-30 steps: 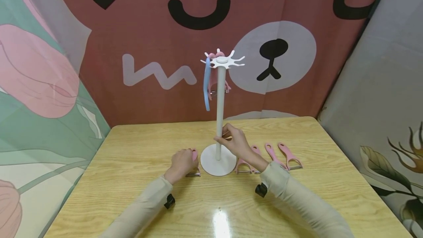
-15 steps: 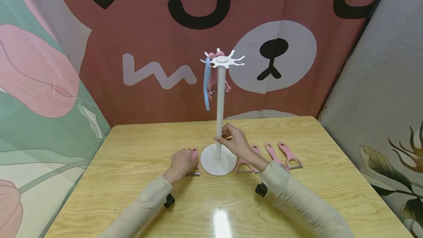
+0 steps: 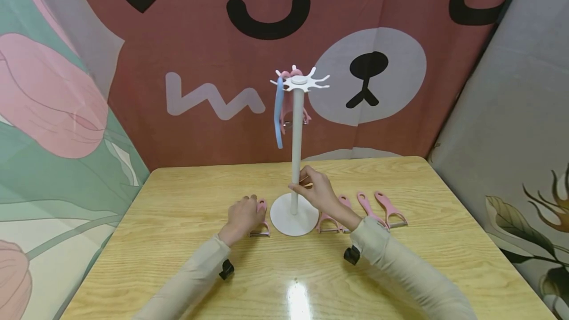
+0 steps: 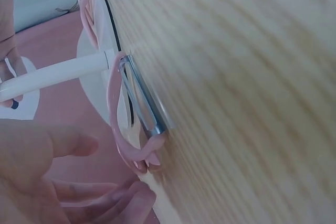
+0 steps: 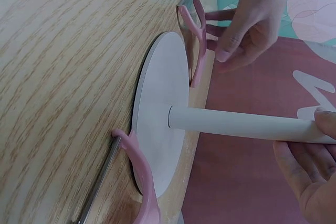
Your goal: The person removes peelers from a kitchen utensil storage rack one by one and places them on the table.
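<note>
To the left of the white stand (image 3: 297, 147), a pink peeler (image 3: 262, 205) lies on the table. My left hand (image 3: 242, 217) hovers beside that peeler, thumb and fingers apart; in the right wrist view its fingertips (image 5: 222, 56) are right by the pink handle. In the left wrist view the blade (image 4: 140, 95) points toward the camera. My right hand (image 3: 319, 192) pinches the stand's pole low down, thumb in front. The round white base (image 3: 281, 220) sits flat. From the stand's top hooks hang pink peelers (image 3: 286, 105) and a slim blue item (image 3: 278, 112).
Several pink peelers (image 3: 390, 209) lie in a row on the wooden table (image 3: 191, 196), right of the base; my right forearm partly covers them. A printed curtain (image 3: 200, 137) hangs behind the table's back edge.
My left hand has drawn slightly left and up from the peeler, showing more of its handle and blade. The right hand stays at the pole.
</note>
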The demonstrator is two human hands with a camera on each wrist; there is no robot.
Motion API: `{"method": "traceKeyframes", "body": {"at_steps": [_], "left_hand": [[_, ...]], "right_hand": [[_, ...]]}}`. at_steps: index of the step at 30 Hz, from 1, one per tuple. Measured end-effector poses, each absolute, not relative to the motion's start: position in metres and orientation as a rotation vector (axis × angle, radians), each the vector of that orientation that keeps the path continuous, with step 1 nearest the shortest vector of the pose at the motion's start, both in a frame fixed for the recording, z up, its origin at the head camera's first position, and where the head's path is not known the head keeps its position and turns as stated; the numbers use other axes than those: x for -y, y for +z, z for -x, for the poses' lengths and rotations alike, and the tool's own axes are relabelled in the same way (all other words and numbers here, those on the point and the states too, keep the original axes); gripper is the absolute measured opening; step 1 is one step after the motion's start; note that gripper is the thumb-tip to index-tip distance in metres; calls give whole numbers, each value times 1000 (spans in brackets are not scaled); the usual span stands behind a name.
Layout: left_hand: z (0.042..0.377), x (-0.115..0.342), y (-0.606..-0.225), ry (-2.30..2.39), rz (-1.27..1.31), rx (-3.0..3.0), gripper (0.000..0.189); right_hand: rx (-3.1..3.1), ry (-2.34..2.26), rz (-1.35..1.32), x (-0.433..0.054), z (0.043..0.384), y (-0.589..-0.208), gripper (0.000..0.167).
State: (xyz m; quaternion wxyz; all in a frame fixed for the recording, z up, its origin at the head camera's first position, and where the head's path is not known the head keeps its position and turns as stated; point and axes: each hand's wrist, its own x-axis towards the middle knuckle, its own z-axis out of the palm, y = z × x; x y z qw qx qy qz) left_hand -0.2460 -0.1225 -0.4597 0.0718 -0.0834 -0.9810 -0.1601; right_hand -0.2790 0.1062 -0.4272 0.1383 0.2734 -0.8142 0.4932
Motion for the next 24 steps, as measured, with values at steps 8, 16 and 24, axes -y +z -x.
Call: {"method": "traceKeyframes", "body": {"at_steps": [8, 16, 24], "left_hand": [[248, 123, -458, -454, 256, 2867, 28], [248, 125, -458, -524, 290, 2847, 33], [250, 125, -455, -618, 326, 2749, 29]], "right_hand": [[2359, 1424, -783, -106, 280, -428, 20], [2368, 1426, -782, -106, 278, -428, 20], [2363, 1418, -786, -106, 279, -428, 20]]}}
